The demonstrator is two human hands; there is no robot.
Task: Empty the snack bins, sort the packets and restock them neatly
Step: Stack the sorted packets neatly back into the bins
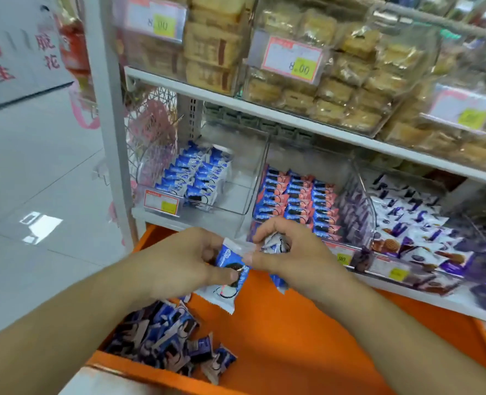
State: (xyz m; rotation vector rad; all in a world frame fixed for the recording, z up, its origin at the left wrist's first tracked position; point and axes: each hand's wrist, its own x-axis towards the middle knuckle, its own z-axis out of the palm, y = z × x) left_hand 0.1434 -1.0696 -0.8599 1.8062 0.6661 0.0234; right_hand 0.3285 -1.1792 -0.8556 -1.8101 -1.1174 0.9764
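Both hands meet over the orange crate (307,337). My left hand (190,260) pinches blue-and-white cookie packets (230,275), its thumb on the top one. My right hand (287,252) grips more of the same packets (276,245) in curled fingers. A loose pile of blue packets (164,346) lies in the crate's near left corner. On the shelf behind, the left clear bin (236,178) holds two neat rows of blue packets (193,175) on its left side. The middle bin holds rows of blue-and-pink packets (296,203).
A right-hand bin (361,195) is filled with purple-and-white biscuit packets (412,232). The upper shelf (264,109) carries clear boxes of wrapped cakes (335,81) with price tags. A white shelf upright (113,138) stands at the left, with grey floor tiles (36,181) beyond.
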